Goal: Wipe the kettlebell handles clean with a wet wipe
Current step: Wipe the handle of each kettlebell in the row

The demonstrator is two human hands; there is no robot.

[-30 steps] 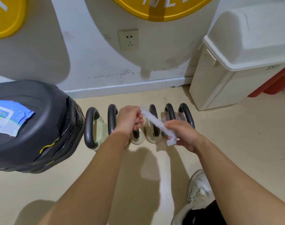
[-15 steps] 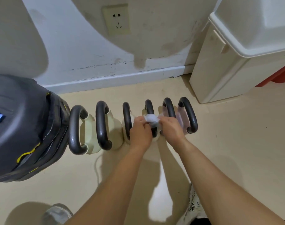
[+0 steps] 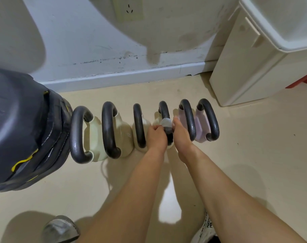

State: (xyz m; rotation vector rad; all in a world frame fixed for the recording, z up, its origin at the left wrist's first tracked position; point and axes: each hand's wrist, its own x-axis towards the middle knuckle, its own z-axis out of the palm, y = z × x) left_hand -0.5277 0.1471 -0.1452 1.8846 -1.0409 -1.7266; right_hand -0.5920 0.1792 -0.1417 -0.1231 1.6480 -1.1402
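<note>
Several kettlebells stand in a row on the floor, dark curved handles up: cream ones on the left point(image 3: 96, 135) and two pale purple ones on the right point(image 3: 201, 127). A white wet wipe point(image 3: 166, 123) is wrapped around the dark handle point(image 3: 164, 109) of the fourth kettlebell from the left. My left hand point(image 3: 156, 137) pinches the wipe from the left side of that handle. My right hand point(image 3: 181, 135) pinches it from the right side. The lower part of this handle is hidden between my hands.
A large dark padded object with yellow trim point(image 3: 25, 127) sits at the left, touching the first kettlebell. A cream lidded bin point(image 3: 250, 67) stands at the right against the wall point(image 3: 96, 50). My shoes point(image 3: 60, 228) show at the bottom edge.
A second ago I held the wipe stretched out above the kettlebells. Both hands have since brought it down and wrapped it around the fourth handle; the view has dropped closer.
</note>
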